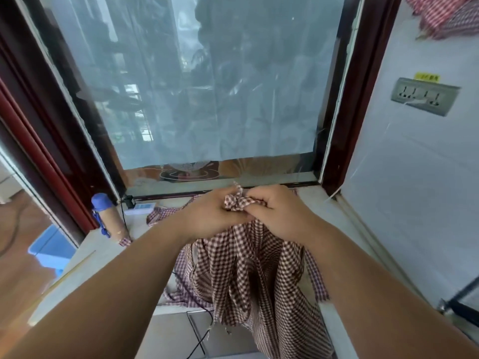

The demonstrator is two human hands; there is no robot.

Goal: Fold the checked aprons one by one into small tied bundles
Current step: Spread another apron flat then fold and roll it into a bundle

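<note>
Head view, the only view.

- Your left hand (207, 212): fingers curled, pinching the gathered top of the apron from the left side.
- Your right hand (281, 212): fingers curled, pinching the same bunch from the right. The two hands are almost touching.
- Dark checked apron (248, 270): held up above the ledge (318, 200). Its gathered end (239, 202) sits between your fingertips, and the rest hangs loose in long pleats past the ledge edge toward you. By my judgement it is not yet a bundle.
- Lighter checked cloth (166, 212): lies flat on the ledge, under and beside the hanging apron.
- Black cable (199, 304): runs along the ledge and passes beneath the hanging cloth.
- Bottle (108, 216): blue cap, lies tilted at the left end of the ledge.
- More checked cloth (445, 14): upper right corner, well apart.

Risks, as judgement: the hanging weight could pull the bunch out of your pinch before a knot sets. A trailing hem might snag the cable and drag it. Folding down onto the lighter cloth could catch both pieces in one bundle.
</note>
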